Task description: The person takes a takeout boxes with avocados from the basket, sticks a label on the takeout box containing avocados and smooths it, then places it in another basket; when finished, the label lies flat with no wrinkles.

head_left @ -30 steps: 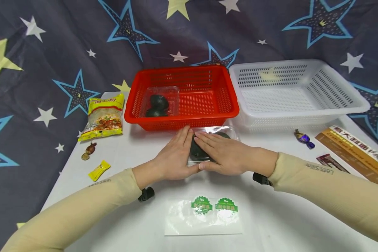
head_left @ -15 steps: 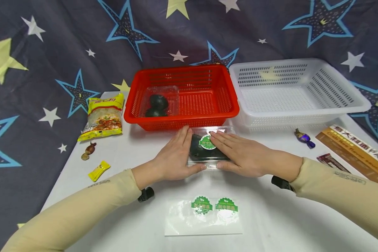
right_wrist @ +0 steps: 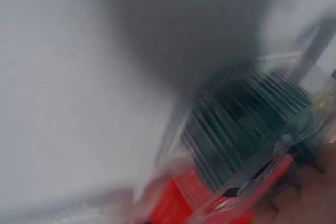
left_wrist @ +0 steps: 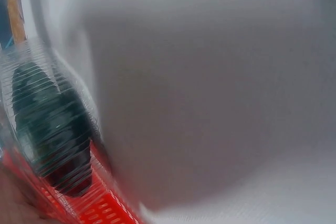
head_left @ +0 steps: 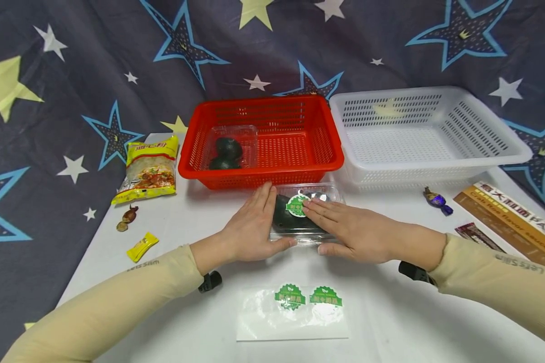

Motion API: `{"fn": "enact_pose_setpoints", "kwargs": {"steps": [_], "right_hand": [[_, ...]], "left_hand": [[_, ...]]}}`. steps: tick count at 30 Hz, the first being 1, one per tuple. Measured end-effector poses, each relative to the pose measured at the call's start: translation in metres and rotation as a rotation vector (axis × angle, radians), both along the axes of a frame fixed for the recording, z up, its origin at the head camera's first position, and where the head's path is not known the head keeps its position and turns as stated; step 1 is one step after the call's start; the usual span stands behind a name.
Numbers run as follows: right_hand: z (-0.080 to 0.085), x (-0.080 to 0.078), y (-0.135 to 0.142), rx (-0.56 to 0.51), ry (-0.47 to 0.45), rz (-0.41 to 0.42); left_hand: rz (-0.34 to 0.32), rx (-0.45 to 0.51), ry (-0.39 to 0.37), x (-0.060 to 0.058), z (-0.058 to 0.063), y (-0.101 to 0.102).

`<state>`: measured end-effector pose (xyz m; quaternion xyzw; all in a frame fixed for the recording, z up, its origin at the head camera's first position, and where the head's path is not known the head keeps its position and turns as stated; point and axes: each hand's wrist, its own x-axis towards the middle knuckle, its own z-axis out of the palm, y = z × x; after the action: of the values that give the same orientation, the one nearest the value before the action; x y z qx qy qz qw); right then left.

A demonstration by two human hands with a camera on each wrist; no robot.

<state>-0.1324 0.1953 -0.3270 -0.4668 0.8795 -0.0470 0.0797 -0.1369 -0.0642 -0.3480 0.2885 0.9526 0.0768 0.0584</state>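
Observation:
A clear plastic box with dark green avocados inside sits on the white table, just in front of the red basket. On its lid is a round green-and-white sticker. My left hand rests along the box's left side, fingers straight. My right hand lies flat over the right part of the lid, its fingertips at the sticker's right edge. Both wrist views show the ribbed box wall close up, with the avocados behind it. A sheet bearing two green stickers lies nearer to me.
The red basket holds another clear box with two avocados. Beside it stands a white basket. A yellow food bag and wrapped sweets lie left; a pasta box and a blue-wrapped sweet lie right.
My right hand has slid rightward across the lid, uncovering the sticker that it hid a second ago. My left hand has stayed at the box's left side.

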Motion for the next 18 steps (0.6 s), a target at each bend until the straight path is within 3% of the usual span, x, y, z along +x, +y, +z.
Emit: {"fn": "enact_pose_setpoints", "kwargs": {"steps": [10,18], "right_hand": [[0.0,-0.003,-0.016,-0.009,-0.004,0.072],[0.003,-0.004,-0.035,0.031,-0.058,0.04]], "left_hand": [[0.002,0.01,-0.014,0.0,-0.002,-0.001],[-0.01,0.019,-0.019,-0.001,-0.003,-0.002]]}}
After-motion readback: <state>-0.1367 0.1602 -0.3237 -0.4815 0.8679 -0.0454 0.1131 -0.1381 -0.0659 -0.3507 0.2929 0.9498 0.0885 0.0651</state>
